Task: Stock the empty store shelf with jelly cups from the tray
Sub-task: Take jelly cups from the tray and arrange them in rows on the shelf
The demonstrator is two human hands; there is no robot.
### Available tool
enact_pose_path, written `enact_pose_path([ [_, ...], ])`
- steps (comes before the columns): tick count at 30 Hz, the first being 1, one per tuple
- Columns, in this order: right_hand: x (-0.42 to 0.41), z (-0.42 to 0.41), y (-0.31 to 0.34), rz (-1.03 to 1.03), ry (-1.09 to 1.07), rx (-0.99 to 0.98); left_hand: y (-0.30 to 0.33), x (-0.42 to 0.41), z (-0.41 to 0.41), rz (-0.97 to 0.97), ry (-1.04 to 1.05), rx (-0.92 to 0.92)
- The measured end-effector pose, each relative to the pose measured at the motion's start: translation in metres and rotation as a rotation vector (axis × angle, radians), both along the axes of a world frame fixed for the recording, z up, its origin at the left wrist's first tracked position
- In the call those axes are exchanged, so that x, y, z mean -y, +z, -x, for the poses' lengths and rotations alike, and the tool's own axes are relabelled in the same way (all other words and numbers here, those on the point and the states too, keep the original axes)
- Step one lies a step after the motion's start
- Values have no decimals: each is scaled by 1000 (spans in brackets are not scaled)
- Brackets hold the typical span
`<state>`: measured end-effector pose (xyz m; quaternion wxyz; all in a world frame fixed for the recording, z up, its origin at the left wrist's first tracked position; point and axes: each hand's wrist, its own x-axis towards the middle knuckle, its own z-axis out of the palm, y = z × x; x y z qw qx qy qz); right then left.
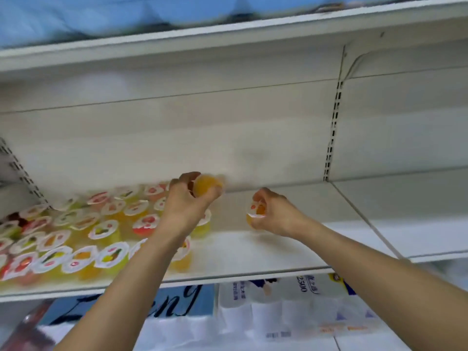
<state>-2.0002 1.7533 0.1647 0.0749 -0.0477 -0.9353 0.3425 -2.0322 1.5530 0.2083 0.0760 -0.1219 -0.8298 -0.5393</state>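
Note:
Both my arms reach up over a white store shelf (pixel 266 257). My left hand (pixel 187 201) grips an orange jelly cup (pixel 206 184), tipped so its bottom faces me, above the back of the shelf. My right hand (pixel 274 215) holds another orange jelly cup (pixel 255 214) by its rim, low over the bare middle of the shelf; whether it touches the shelf I cannot tell. Several jelly cups (pixel 83 231) in yellow, orange and red, with white fruit-print lids, stand in rows on the shelf's left half. The tray is out of view.
A slotted upright (pixel 333 133) divides the back panel at the right, with another shelf bay (pixel 405 211) beyond it. A white shelf (pixel 228 34) with blue packs hangs overhead. Wrapped paper rolls (pixel 291 307) and a blue pack (pixel 141 302) sit on the level below.

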Motion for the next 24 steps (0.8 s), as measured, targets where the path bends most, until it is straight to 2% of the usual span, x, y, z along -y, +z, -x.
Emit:
enact_pose_path([
  [5, 41, 59, -5, -111, -1, 51, 4, 54, 35, -4, 61, 48],
  [8, 57, 79, -3, -160, 30, 11, 4, 71, 49, -29, 81, 83],
  [12, 67, 93, 0, -112, 99, -41, 7, 77, 57, -112, 85, 115],
  [15, 65, 98, -2, -105, 128, 12, 9, 78, 60, -89, 75, 141],
  [17, 59, 95, 6, -61, 117, 48, 10, 78, 64, -77, 47, 161],
  [20, 52, 84, 34, 28, 146, -65, 14, 70, 69, -63, 2, 196],
  [24, 64, 69, 67, 236, 351, -133, 24, 42, 71, -71, -69, 242],
])
